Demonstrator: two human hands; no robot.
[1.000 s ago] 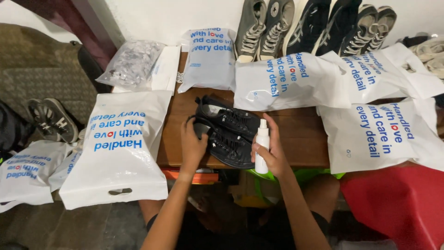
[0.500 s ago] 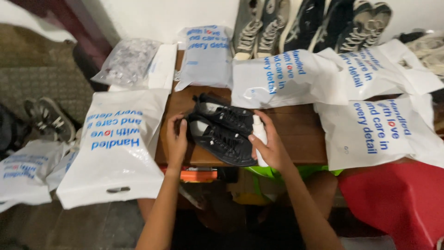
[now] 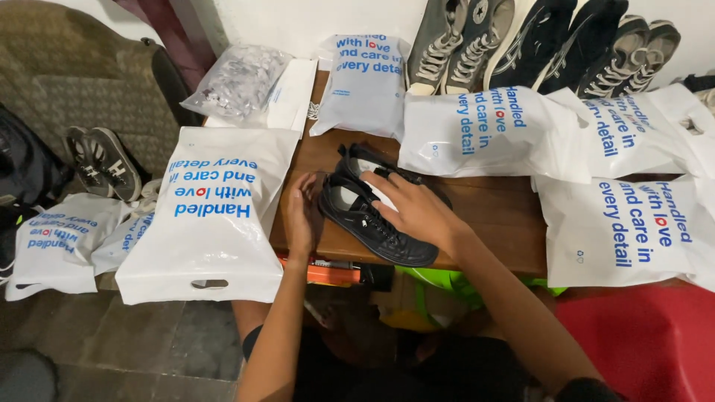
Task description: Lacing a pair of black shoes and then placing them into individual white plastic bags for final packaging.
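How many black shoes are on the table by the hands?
2: the near black shoe lies between the left hand and right hand; the far black shoe sits just behind it, partly hidden.

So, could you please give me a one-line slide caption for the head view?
Two hands steady a pair of black shoes on a wooden table ringed by white plastic bags.

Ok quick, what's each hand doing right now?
Left hand: open, flat against the heel end of the near black shoe.
Right hand: resting over the black shoes, fingers curled; whether it grips anything underneath cannot be told.
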